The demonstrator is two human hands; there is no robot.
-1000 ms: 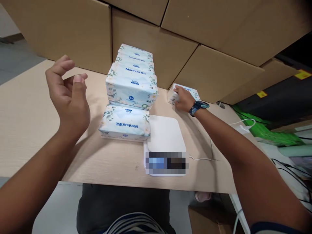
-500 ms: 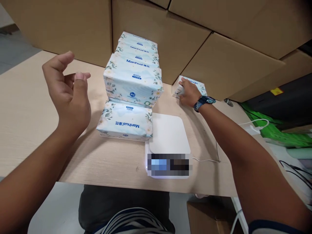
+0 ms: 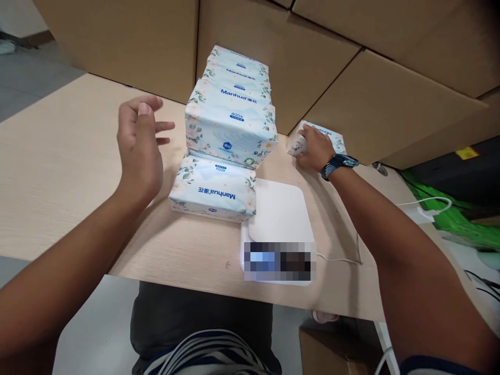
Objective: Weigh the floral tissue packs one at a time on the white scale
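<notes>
My left hand (image 3: 140,146) is raised over the table, left of the tissue packs, fingers apart and holding nothing. At the back right, my right hand (image 3: 315,148) grips the left end of a tissue pack (image 3: 332,136) that rests by the cardboard boxes. Its far fingers are partly hidden. In the middle, a row of stacked white-and-blue tissue packs (image 3: 230,122) runs back toward the boxes. A lower tissue pack (image 3: 214,182) lies in front of them, its print upside down to me and its right end against the white scale (image 3: 279,208).
Large cardboard boxes (image 3: 250,62) form a wall along the table's back edge. A white cable (image 3: 338,258) runs right from the scale, whose display is pixelated. Green wrapping (image 3: 449,187) and black cables lie at the far right. Another cardboard box (image 3: 326,351) stands below the table.
My left hand has shifted right toward the stacked packs, and its fingers have turned. My right hand stays on the same tissue pack. The whole view has shifted a little.
</notes>
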